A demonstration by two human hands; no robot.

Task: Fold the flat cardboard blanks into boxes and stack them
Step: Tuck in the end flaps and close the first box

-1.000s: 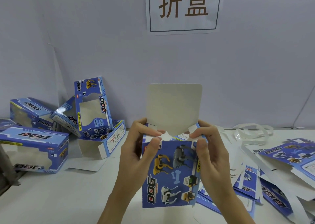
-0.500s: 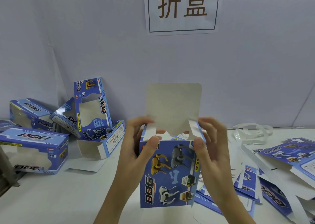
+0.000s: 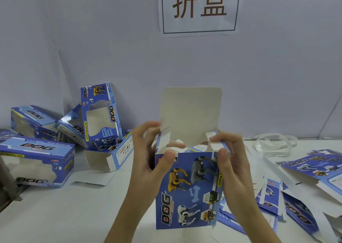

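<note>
Box (image 3: 187, 191) upright, top flap raised; left hand (image 3: 148, 161) and right hand (image 3: 231, 161) grip its upper corners — thumbs in front

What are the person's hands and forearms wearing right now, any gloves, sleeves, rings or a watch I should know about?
Nothing is worn on either. The left hand and right hand are bare, with no gloves and no rings showing on the visible fingers. Both forearms are uncovered down to the bottom edge of the head view, with no sleeve cuffs, watch or wristband in sight. Fingernails look short and unpainted.
</note>
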